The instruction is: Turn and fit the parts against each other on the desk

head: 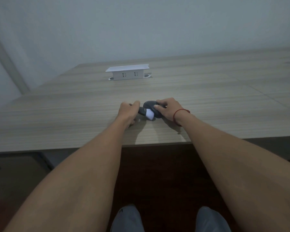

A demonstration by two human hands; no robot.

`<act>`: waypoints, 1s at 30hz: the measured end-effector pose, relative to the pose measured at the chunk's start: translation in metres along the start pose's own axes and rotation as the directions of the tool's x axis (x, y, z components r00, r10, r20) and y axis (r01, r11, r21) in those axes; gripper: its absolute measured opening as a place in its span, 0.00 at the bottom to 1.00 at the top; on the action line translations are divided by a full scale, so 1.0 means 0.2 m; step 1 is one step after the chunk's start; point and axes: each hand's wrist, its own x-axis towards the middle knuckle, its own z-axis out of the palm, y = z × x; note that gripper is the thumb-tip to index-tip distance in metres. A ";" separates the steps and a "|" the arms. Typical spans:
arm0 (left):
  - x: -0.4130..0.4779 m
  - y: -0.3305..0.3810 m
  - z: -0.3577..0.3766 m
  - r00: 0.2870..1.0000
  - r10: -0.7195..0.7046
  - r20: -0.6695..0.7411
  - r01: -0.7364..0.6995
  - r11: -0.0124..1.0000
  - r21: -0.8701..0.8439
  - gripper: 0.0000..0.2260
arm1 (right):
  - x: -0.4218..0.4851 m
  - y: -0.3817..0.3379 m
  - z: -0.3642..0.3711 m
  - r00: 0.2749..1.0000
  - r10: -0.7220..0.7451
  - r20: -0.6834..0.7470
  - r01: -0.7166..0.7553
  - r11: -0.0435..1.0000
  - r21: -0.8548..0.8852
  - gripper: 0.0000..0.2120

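A dark handheld device (151, 108) with a white part at its middle is held just above the wooden bench (208, 97), near its front edge. Its narrow end is gripped by the left hand (128, 110), fingers curled round it. Its rounded head is gripped by the right hand (168, 108), which wears a red wrist cord (177, 114). A white socket box (127, 72) stands well apart, farther back.

Dim, even light. Pale grey-blue wall (141, 22) well beyond the grip. Light wood-grain desk (208, 91) under it. White pop-up socket box (127, 72) stands on the desk beyond the grip, toward the wall. Dark drawer front (15, 178) below, left. Dark reddish floor (166, 181) beneath.
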 end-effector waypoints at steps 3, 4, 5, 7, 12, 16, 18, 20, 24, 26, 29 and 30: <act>0.00 -0.04 -0.02 0.999 -0.019 -0.026 0.017 0.997 -0.072 0.09 | -0.01 0.00 0.00 1.000 -0.012 -0.001 0.012 1.000 -0.023 0.21; 0.00 -0.05 -0.02 0.999 -0.014 -0.046 0.010 0.995 -0.100 0.10 | -0.01 0.00 0.00 1.000 -0.014 -0.004 0.014 1.000 -0.024 0.20; 0.00 -0.05 -0.02 0.998 -0.015 -0.057 0.008 0.992 -0.122 0.10 | -0.01 0.00 0.00 1.000 -0.017 -0.008 0.017 1.000 -0.019 0.19; -0.01 -0.05 -0.04 0.999 -0.024 -0.026 0.020 0.986 -0.168 0.09 | -0.01 -0.01 0.00 1.000 -0.007 -0.012 0.007 1.000 0.001 0.15; -0.02 -0.04 -0.05 1.000 -0.009 0.015 0.011 0.993 -0.114 0.08 | 0.01 -0.03 0.01 0.996 0.065 -0.062 -0.061 0.996 0.061 0.22; -0.03 -0.05 -0.02 0.992 0.040 -0.121 -0.051 0.994 -0.093 0.08 | 0.00 -0.04 0.01 0.994 0.088 -0.066 -0.085 0.995 0.051 0.22; -0.04 -0.05 -0.02 0.997 0.031 -0.075 -0.042 0.988 -0.149 0.08 | 0.00 -0.05 0.01 0.997 0.075 -0.035 -0.073 0.997 0.039 0.16; -0.05 -0.03 -0.02 0.999 0.026 -0.031 -0.031 0.984 -0.174 0.06 | 0.00 -0.04 0.02 0.998 0.063 -0.019 -0.063 0.997 0.044 0.15; -0.07 0.00 0.00 0.982 0.065 -0.175 -0.076 0.996 -0.056 0.07 | -0.02 -0.05 0.02 0.998 0.064 -0.022 -0.064 0.998 0.014 0.19; -0.09 0.00 0.01 0.965 0.121 -0.233 -0.131 0.991 -0.028 0.07 | -0.02 -0.05 0.02 0.998 0.062 -0.022 -0.062 0.998 0.013 0.19; -0.10 -0.01 0.02 0.961 0.219 -0.172 -0.213 0.976 0.051 0.07 | -0.01 -0.05 0.02 0.998 0.064 -0.016 -0.063 0.998 0.019 0.19; -0.11 -0.01 0.02 0.961 0.225 -0.163 -0.219 0.974 0.054 0.07 | -0.02 -0.04 0.02 0.998 0.064 -0.013 -0.064 0.998 0.016 0.20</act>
